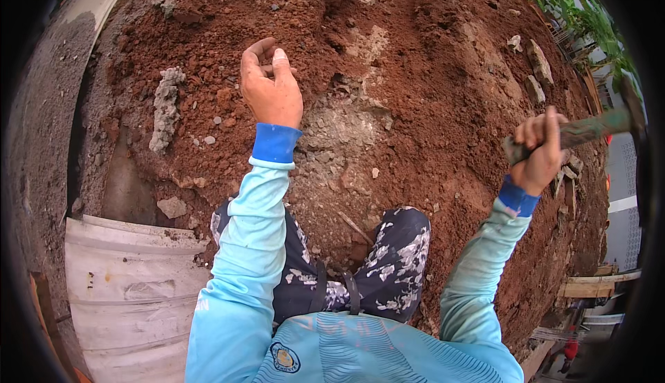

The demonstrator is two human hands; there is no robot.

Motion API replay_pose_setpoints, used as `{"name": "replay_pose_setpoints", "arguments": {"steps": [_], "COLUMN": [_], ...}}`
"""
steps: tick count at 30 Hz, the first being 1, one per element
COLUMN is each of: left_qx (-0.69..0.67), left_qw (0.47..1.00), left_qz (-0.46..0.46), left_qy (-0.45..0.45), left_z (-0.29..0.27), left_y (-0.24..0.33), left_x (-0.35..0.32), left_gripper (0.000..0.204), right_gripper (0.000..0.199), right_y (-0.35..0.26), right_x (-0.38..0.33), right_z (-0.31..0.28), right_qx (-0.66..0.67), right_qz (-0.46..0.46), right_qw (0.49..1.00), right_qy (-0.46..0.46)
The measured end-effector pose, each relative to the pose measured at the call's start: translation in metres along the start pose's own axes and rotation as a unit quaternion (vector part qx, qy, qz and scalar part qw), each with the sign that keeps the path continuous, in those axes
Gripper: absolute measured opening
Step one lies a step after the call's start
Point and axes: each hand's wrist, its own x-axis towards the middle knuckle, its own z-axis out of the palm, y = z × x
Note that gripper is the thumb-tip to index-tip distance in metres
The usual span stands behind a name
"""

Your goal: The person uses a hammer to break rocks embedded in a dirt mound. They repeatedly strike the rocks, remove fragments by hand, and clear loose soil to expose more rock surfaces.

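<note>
Head view: the right hand (542,149) is clenched around the handle of a hammer (589,130), raised well to the right of the grey concrete patch (343,130) set in the red soil bank (429,71). The left hand (271,85) rests loosely curled, grasping nothing, on the soil just left of that patch. To strike well, I judge the left hand should stay clear of the patch, and the blow should fall at its cracked edge.

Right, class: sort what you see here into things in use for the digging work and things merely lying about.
In use:
right hand gripping the tool handle
left hand over the red soil

Lying about:
grey concrete lump
white sheet
wooden planks
</note>
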Motion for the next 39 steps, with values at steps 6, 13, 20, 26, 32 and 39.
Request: {"name": "replay_pose_setpoints", "arguments": {"steps": [6, 13, 20, 26, 32, 39], "left_qx": [-0.009, -0.016, 0.013, -0.009, -0.022, -0.018], "left_qw": [1.0, 0.999, 1.0, 0.999, 0.998, 0.994], "left_qz": [-0.011, -0.034, -0.006, -0.029, -0.048, -0.09], "left_qy": [0.004, 0.03, 0.002, -0.012, -0.045, -0.055], "left_z": [-0.019, -0.004, -0.004, -0.006, 0.029, 0.002], "left_y": [0.009, -0.004, -0.001, -0.001, 0.013, -0.032], "left_x": [-0.005, -0.001, -0.004, -0.007, -0.022, -0.011], "left_gripper": [0.024, 0.023, 0.026, 0.026, 0.023, 0.021], "right_gripper": [0.024, 0.013, 0.016, 0.019, 0.011, 0.019], "right_y": [0.112, 0.257, 0.088, 0.026, 0.316, 0.3], "right_x": [0.012, -0.237, -0.109, 0.013, -0.17, -0.305], "right_z": [0.023, 0.041, 0.02, 0.037, -0.01, 0.036], "right_qx": [0.039, 0.122, 0.029, 0.125, -0.187, -0.044], "right_qz": [-0.105, 0.674, 0.346, -0.071, 0.443, 0.631], "right_qw": [0.982, 0.72, 0.932, 0.985, 0.875, 0.758], "right_qy": [0.149, -0.115, -0.101, 0.094, -0.048, -0.161]}}
